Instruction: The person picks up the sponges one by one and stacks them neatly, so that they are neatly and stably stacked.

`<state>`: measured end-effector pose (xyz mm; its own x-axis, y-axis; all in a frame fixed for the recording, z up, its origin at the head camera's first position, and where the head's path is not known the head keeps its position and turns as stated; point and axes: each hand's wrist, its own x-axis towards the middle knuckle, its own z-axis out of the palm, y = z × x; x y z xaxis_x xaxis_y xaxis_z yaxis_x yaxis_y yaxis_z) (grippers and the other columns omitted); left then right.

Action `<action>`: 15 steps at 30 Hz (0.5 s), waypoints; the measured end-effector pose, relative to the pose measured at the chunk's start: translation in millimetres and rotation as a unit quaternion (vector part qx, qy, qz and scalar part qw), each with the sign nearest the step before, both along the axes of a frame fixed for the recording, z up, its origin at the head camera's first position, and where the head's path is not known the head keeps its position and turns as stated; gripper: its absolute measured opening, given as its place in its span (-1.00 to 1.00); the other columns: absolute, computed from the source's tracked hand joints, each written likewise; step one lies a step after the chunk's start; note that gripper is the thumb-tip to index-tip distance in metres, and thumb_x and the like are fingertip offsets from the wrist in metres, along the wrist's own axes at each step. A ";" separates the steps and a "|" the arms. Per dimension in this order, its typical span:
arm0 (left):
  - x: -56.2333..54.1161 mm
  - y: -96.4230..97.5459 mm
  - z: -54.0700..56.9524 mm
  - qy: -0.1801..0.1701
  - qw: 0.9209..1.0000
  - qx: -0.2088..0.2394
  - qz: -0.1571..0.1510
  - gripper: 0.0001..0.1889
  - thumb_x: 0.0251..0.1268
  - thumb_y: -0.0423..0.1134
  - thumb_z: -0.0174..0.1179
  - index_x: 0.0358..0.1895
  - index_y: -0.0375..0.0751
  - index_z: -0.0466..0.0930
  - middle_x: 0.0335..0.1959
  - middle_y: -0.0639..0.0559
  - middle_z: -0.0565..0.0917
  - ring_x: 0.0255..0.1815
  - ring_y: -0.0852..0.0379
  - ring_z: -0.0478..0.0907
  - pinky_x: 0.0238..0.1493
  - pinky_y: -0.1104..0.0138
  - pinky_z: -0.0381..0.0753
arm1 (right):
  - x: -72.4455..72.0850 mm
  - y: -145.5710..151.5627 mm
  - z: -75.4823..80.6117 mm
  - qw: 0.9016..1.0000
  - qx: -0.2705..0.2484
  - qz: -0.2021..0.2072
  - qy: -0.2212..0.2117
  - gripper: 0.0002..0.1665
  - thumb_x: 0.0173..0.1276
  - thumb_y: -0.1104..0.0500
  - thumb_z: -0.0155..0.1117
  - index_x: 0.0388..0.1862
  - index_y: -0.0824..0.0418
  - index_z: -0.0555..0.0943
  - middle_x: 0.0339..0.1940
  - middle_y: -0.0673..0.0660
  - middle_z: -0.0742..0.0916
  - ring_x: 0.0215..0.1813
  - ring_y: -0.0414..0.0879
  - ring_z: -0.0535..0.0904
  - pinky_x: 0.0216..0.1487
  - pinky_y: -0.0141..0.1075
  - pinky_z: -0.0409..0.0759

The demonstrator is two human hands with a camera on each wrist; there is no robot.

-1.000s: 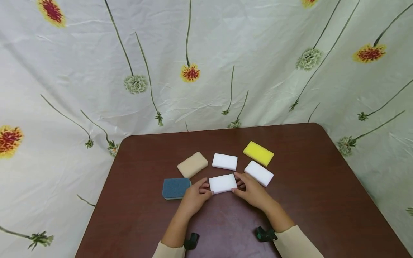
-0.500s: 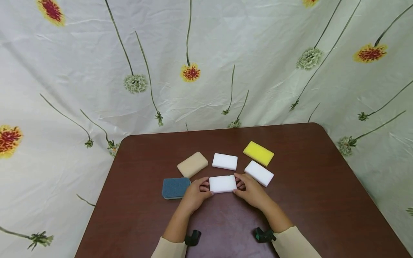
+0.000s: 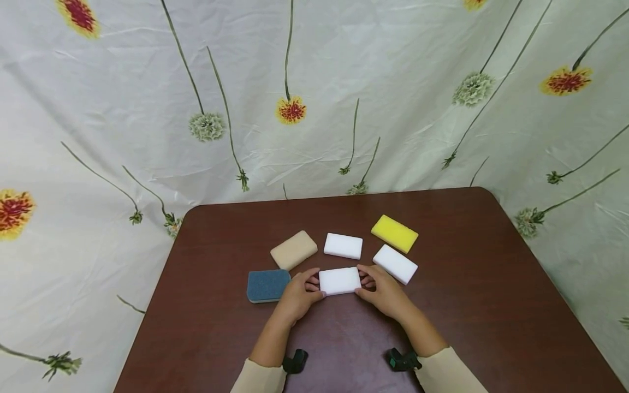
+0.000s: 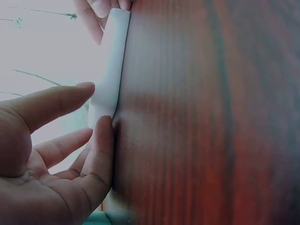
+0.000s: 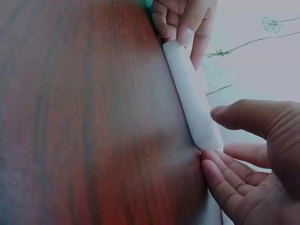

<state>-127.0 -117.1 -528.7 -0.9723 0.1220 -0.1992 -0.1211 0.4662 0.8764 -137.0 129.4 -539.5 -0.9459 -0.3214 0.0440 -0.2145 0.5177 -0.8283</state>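
A white sponge (image 3: 340,281) lies flat on the table in the head view, between my two hands. My left hand (image 3: 297,295) holds its left end, thumb at the near corner and forefinger at the far one. My right hand (image 3: 384,293) holds the right end in the same way. In the left wrist view, the thumb (image 4: 56,104) touches the white sponge (image 4: 108,70) while curled fingers sit by its end. The right wrist view has the thumb (image 5: 248,116) against the sponge (image 5: 190,93) and fingers at its lower end.
Behind lie a beige sponge (image 3: 294,250), a second white sponge (image 3: 343,246) and a yellow sponge (image 3: 395,233). A third white sponge (image 3: 395,264) is beside my right hand; a blue sponge (image 3: 268,286) is by my left. A flowered cloth (image 3: 314,153) hangs behind the brown table (image 3: 467,262).
Over the last second the white sponge has turned slightly between my hands and now lies a little straighter. Both hands have barely shifted; the other sponges stay put.
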 end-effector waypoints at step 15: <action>-0.3 0.7 -1.3 0.004 1.000 -0.002 0.003 -0.33 0.12 -0.42 0.45 0.37 -0.27 0.47 -0.04 -0.16 0.58 -0.12 0.08 0.59 -0.18 0.34 0.55 | 2.3 19.1 18.0 0.994 -0.065 -0.083 0.018 -0.34 0.30 0.22 0.47 0.36 0.28 0.52 0.15 0.24 0.65 0.13 0.06 0.62 0.11 -0.19 0.66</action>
<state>-127.2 -116.4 -530.0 -0.9746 0.1148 -0.1921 -0.1175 0.4682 0.8758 -134.8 148.5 -521.4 -0.9826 -0.1504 0.1094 -0.1654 0.4379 -0.8837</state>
